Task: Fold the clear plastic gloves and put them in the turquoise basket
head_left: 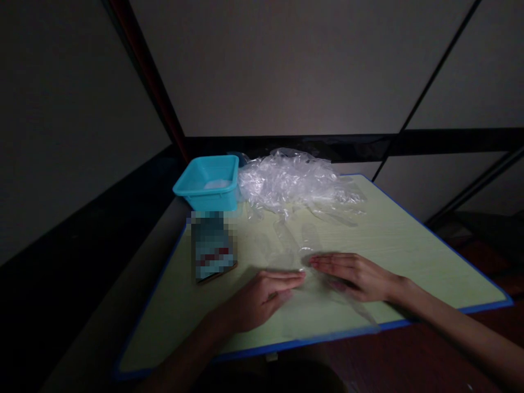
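Note:
A clear plastic glove (301,303) lies spread on the table, its fingers pointing away from me and its cuff near the front edge. My left hand (268,297) rests on the glove's left side, fingers stretched out and thumb a little apart. From the other side, my right hand (354,275) lies on the glove with its fingers extended; the thumb is partly hidden underneath. The fingertips of both hands almost meet over the glove. Beyond them is a heaped pile of clear, crinkled plastic gloves (286,183).
A turquoise plastic basin (216,199) with something whitish inside stands at the back left. In front of it lies a pixelated rectangular item (213,248). Blue edging (282,346) borders the pale table (401,234). Wall panels (295,65) rise behind it.

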A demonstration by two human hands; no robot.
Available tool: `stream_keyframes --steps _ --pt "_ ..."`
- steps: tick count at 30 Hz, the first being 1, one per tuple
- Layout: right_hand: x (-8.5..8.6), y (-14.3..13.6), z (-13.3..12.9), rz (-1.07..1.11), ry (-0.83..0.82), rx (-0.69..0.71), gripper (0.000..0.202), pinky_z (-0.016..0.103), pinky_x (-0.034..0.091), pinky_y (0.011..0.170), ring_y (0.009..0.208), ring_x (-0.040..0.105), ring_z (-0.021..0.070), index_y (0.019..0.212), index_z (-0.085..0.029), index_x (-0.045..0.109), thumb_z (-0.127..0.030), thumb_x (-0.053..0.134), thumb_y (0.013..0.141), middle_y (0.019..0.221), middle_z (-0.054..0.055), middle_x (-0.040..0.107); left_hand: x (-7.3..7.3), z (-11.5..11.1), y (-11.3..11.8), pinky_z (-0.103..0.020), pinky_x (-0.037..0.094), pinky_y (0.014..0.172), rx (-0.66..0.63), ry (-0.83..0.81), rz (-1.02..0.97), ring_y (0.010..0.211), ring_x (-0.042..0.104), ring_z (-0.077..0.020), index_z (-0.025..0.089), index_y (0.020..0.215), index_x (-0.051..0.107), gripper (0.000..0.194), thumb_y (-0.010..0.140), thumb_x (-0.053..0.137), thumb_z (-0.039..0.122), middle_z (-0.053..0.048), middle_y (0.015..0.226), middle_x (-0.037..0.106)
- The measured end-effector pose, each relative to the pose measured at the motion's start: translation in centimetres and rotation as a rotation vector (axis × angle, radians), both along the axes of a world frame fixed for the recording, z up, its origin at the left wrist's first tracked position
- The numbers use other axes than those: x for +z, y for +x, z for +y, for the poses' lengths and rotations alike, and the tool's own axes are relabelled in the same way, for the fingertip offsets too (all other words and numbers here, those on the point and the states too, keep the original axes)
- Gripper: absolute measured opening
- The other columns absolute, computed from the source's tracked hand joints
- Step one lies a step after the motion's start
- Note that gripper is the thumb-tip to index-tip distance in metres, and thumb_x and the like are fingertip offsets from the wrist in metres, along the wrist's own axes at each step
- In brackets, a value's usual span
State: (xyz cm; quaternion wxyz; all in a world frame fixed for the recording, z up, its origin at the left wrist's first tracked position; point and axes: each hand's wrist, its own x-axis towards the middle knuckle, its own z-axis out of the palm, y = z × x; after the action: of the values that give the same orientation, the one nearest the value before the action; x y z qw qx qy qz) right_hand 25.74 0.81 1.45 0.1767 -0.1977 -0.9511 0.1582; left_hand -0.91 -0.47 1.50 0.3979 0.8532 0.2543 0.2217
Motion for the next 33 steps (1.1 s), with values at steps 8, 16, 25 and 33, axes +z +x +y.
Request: stream_keyframes --steps 8,16,25,33 --pt "-0.4 -0.9 0.0 0.045 -0.141 -0.061 0.061 0.038 0.047 0.092 0.115 0.051 0.0218 0.140 -0.021 0.027 -0.016 0.050 0.084 0.131 0.011 0.049 0.0 0.1 0.1 -0.029 0.037 0.100 0.000 -0.012 -0.010 0.116 0.051 -0.0158 0.022 0.121 0.054 0.037 0.087 0.045 0.015 -0.004 0.126 0.054" --pt "-0.7 -1.5 0.1 0.054 -0.170 -0.023 0.063 0.039 0.045 0.094 0.119 0.047 0.0205 0.142 -0.024 0.018 -0.015 0.046 0.086 0.136 0.010 0.043 0.1 -0.2 0.0 -0.030 0.035 0.101 0.038 -0.096 -0.022 0.117 0.050 -0.0177 0.025 0.121 0.054 0.035 0.088 0.045 0.017 -0.001 0.126 0.055" --pt "-0.2 -1.4 -0.9 0.003 -0.252 -0.006 0.063 0.041 0.043 0.096 0.121 0.045 0.0215 0.142 -0.022 0.018 -0.015 0.045 0.086 0.137 0.012 0.042 0.3 -0.5 0.0 -0.030 0.036 0.099 0.046 -0.163 -0.033 0.115 0.052 -0.0182 0.025 0.119 0.056 0.033 0.088 0.046 0.019 -0.001 0.123 0.057" --pt "0.3 -0.8 -3.3 -0.010 -0.385 0.023 0.074 0.041 0.040 0.098 0.123 0.042 0.0218 0.143 -0.027 0.016 -0.007 0.048 0.079 0.140 0.009 0.039 0.8 -3.1 -0.2 -0.031 0.032 0.101 0.096 -0.399 -0.076 0.116 0.051 -0.0190 0.025 0.119 0.057 0.032 0.090 0.044 0.026 -0.001 0.124 0.056"
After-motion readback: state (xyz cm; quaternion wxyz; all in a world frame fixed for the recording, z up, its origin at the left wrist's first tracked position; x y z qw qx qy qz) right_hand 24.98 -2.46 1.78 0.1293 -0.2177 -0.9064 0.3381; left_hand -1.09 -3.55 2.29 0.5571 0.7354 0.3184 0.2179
